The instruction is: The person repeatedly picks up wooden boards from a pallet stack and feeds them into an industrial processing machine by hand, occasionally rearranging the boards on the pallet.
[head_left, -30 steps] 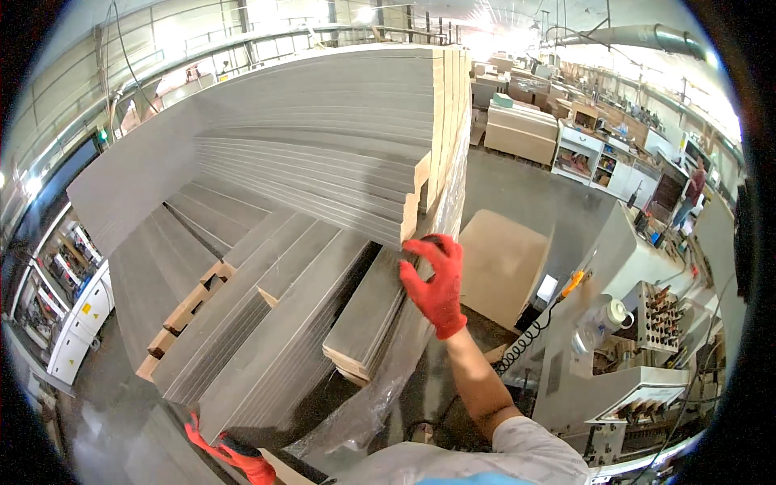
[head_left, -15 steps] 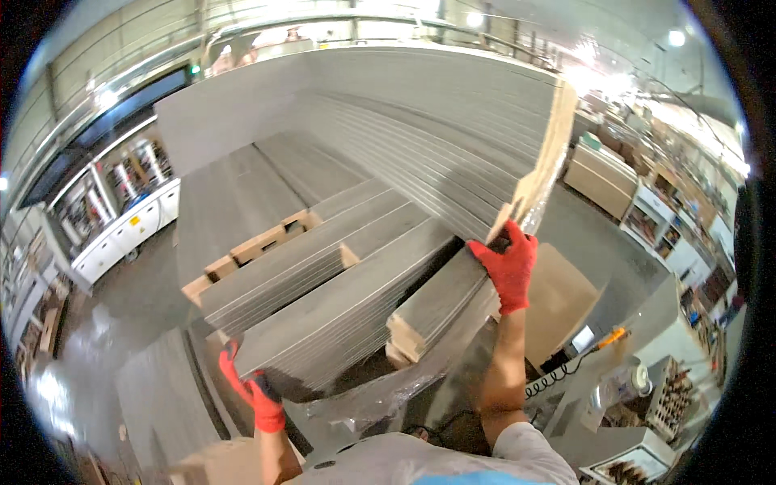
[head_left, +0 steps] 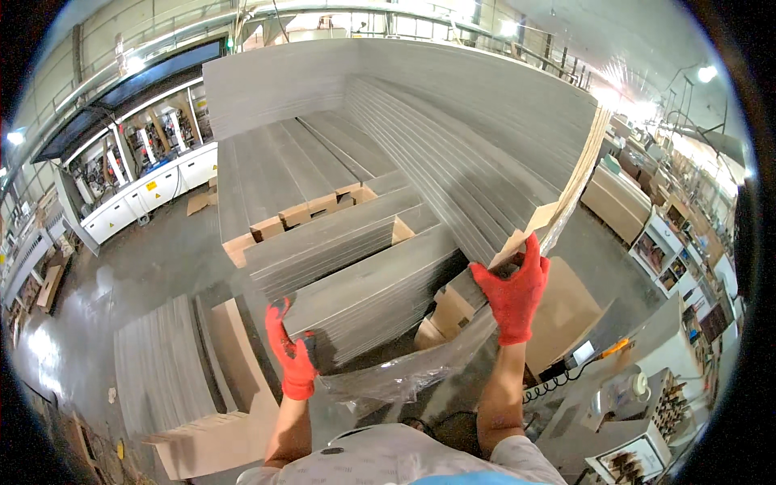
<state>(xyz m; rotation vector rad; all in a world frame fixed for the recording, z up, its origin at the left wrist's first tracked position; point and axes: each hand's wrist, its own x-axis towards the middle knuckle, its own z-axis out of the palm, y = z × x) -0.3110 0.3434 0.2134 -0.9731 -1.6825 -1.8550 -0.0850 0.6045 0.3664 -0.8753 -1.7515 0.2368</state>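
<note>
My left hand (head_left: 293, 356), in a red glove with dark fingertips, is open beside the near left end of a stack of long grey panels (head_left: 372, 299). Its fingers point up, with the thumb apart. My right hand (head_left: 514, 295), gloved the same way, has thumb and fingers spread in a wide C. It is nearest the cardboard-edged end of a tall pile of grey panels (head_left: 453, 178) on the right; whether it touches the pile I cannot tell. Between my hands, brown cardboard pieces (head_left: 453, 311) sit by the stack, with clear plastic film (head_left: 396, 384) hanging in front.
Further grey panels (head_left: 283, 162) lie behind, with cardboard at their ends. At lower left stands another panel stack (head_left: 166, 364) with cardboard around it. A white machine (head_left: 153, 190) is at far left. To the right are a brown board (head_left: 562, 311) and a cluttered bench (head_left: 626, 404).
The whole view has shifted, bringing more of the lower-left stack into sight. My left hand has moved up and right, closer to the panel stack's end. The right hand stays near the pile's end.
</note>
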